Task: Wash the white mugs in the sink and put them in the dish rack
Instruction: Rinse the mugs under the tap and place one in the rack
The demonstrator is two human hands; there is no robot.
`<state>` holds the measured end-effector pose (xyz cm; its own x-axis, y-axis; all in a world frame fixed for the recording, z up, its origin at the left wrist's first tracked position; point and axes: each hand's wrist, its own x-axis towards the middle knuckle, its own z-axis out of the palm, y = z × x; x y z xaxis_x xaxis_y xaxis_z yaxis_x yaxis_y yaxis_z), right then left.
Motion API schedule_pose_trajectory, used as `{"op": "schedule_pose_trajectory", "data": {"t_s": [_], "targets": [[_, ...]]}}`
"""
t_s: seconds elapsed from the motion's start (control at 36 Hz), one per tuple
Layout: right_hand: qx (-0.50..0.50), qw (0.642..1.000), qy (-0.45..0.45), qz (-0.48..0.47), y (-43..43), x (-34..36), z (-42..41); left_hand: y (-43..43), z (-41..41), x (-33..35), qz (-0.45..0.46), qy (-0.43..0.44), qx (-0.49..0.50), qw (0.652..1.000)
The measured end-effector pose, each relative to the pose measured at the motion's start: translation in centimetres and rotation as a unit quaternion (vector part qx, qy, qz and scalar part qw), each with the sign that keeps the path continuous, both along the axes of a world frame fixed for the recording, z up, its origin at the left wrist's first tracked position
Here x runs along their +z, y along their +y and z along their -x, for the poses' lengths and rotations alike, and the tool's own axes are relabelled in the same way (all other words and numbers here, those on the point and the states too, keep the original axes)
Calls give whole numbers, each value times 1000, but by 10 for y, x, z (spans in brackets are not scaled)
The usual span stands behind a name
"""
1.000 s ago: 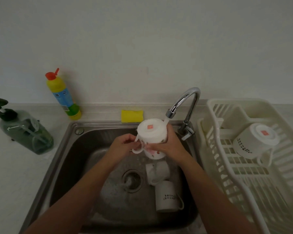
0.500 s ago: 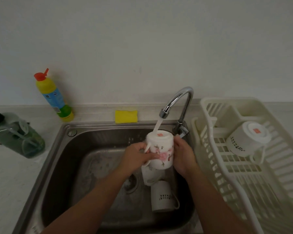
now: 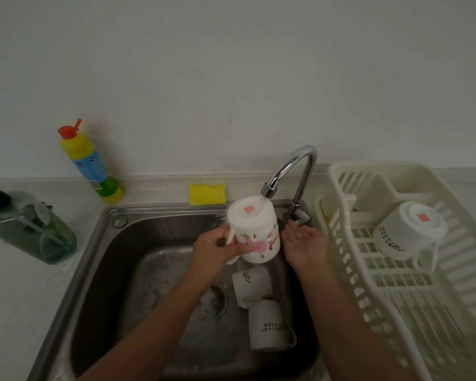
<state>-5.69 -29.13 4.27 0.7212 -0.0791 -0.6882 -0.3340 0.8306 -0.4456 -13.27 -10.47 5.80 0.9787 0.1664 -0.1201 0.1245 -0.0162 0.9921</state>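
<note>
My left hand (image 3: 216,250) grips a white mug with a pink flower print (image 3: 254,232) by its handle side, holding it upside down under the running faucet (image 3: 291,166). Water falls on the mug's base. Just right of the mug, my right hand (image 3: 305,244) is held open, palm up, apart from it. Two more white mugs lie in the steel sink (image 3: 138,259): one (image 3: 250,281) below the held mug and one (image 3: 268,329) nearer to me. In the cream dish rack (image 3: 396,287) another white mug (image 3: 404,232) rests upside down.
A yellow sponge (image 3: 207,194) sits on the ledge behind the sink. A yellow and blue detergent bottle with a red cap (image 3: 90,163) stands at the back left. A green soap dispenser (image 3: 30,224) lies at the far left of the counter.
My right hand has let go of the flowered mug and opened beside it. The mug has risen closer to the spout, held by my left hand alone.
</note>
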Motion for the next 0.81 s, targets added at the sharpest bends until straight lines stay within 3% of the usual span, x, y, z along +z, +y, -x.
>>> {"op": "schedule_pose_trajectory", "data": {"t_s": [0.28,0.53,0.67,0.81], "targets": [[-57,998,-33,-4,-9,29,-24,17,10,6,4,28,35,999],[-22,998,-60,0,-5,38,-19,33,23,18,-54,32,48,997],[126,985,-27,112,10,45,-3,31,28,26,-66,40,46,996],[302,930,-31,206,45,56,35,26,32,34,-83,43,37,995]]}}
